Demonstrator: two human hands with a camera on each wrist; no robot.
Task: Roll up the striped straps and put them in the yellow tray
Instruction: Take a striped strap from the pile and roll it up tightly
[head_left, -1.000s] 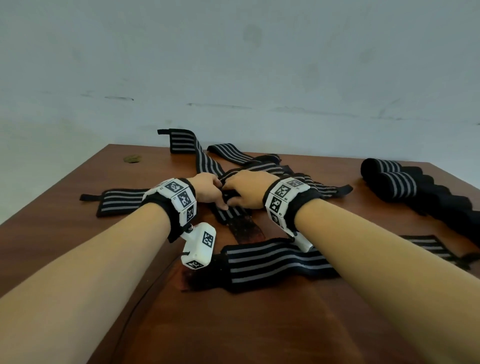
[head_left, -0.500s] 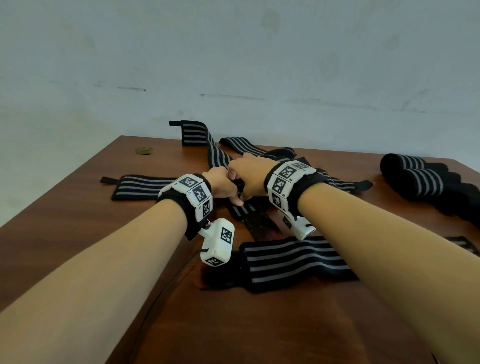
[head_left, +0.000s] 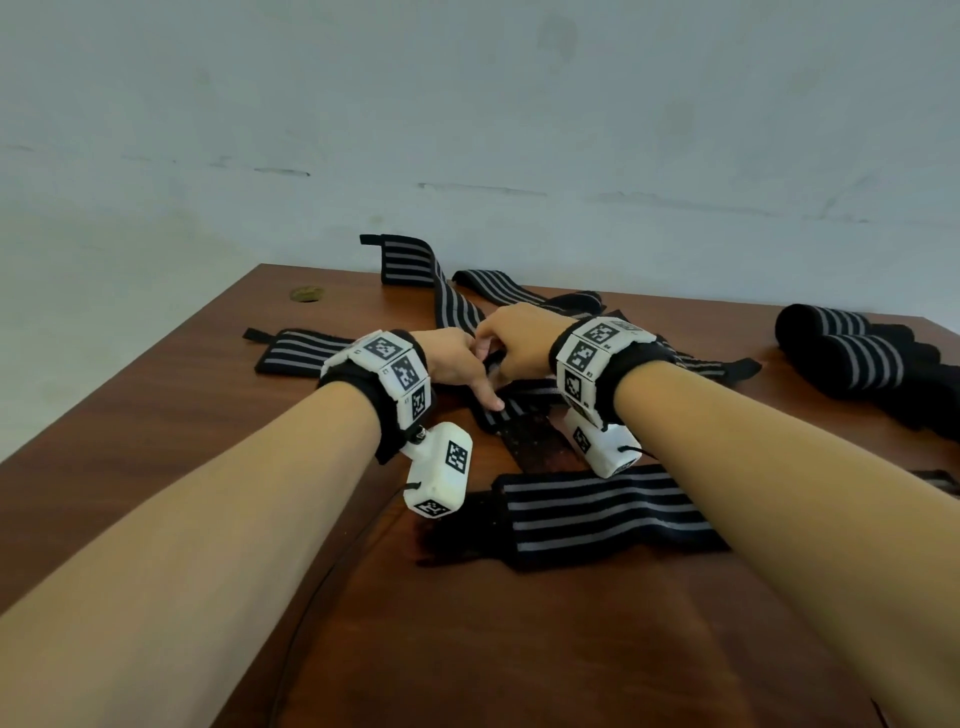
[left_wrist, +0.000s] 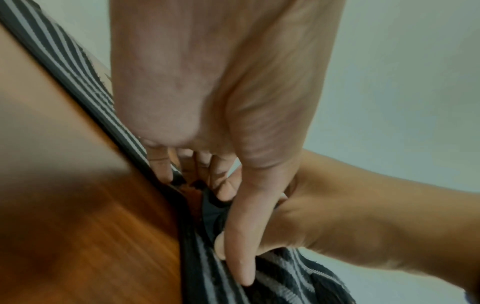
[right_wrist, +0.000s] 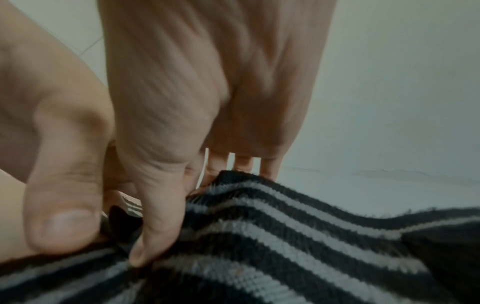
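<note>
A black strap with grey stripes (head_left: 524, 415) lies in the middle of the brown table (head_left: 519, 649). My left hand (head_left: 462, 364) and right hand (head_left: 511, 343) meet on it, knuckles nearly touching. In the left wrist view my left hand (left_wrist: 207, 195) curls its fingers over the strap (left_wrist: 207, 271) while the thumb presses down on it. In the right wrist view my right hand (right_wrist: 182, 205) pinches a raised fold of the strap (right_wrist: 285, 236) between thumb and fingers. The strap's dark end (head_left: 535, 447) trails toward me. No yellow tray is in view.
A flat strap (head_left: 597, 514) lies just in front of my wrists, another (head_left: 296, 353) at the left, and more (head_left: 410, 260) at the far edge. Rolled straps (head_left: 852, 358) sit at the right. A small round spot (head_left: 306, 293) marks the far left corner.
Both hands stay on the same strap and have drawn closer together, the right hand rising slightly over the left. The head view has shifted a little.
</note>
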